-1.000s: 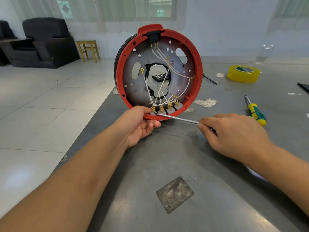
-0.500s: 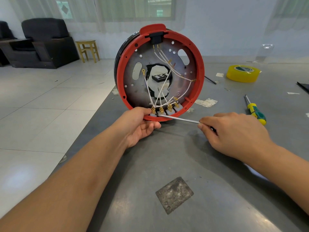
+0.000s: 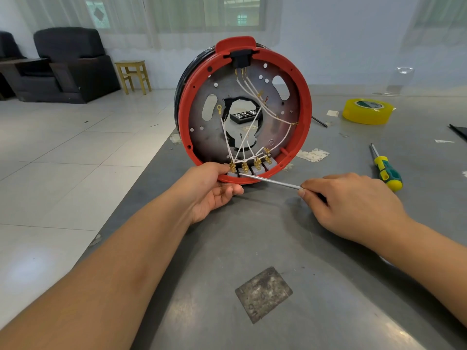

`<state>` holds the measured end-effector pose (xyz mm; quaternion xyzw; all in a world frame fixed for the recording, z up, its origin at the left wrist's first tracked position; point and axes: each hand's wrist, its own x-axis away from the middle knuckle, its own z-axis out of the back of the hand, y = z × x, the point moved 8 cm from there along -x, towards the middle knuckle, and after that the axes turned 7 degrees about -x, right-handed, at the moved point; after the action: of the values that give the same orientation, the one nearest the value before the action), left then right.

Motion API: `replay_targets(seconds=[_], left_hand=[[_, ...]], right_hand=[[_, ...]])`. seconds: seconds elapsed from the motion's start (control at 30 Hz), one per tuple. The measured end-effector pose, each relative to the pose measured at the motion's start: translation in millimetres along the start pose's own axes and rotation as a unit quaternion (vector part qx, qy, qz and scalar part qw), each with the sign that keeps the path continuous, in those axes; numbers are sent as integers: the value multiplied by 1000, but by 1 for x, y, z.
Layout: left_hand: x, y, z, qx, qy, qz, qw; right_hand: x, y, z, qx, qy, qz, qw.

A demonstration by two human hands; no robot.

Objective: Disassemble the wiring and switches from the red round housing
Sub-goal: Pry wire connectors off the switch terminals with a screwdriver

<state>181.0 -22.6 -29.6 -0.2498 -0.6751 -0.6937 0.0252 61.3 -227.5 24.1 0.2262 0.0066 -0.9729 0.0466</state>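
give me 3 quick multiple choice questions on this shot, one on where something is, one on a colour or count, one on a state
1. Where does the yellow tape roll lie?
A. on the floor
B. on the table, right of the red housing
C. inside the housing

2. How many grey switch blocks sit along the housing's bottom rim?
A. two
B. four
C. seven

3. What does the right hand do?
A. holds a thin metal tool
B. lies flat and empty
C. grips the green-yellow screwdriver

Key: 1 B, the roll rests on the grey tabletop to the right. 2 B, four blocks stand side by side. 3 A, its fingers pinch the shaft, whose tip points at the leftmost block.
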Motion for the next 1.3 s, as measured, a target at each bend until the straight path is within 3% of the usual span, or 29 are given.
replay_targets(seconds=[0.23,0.83,1.3], left_hand=[[1,0,-1,-1,1,-3,1000],[1,1,2,84,-31,21,996],[3,1,2,78,-22,20,997]], right_hand=[[0,-1,6,39,10,-3,999],[7,-11,-15,-84,-55,-84,991],[8,-17,-11,-54,-71,-89,992]])
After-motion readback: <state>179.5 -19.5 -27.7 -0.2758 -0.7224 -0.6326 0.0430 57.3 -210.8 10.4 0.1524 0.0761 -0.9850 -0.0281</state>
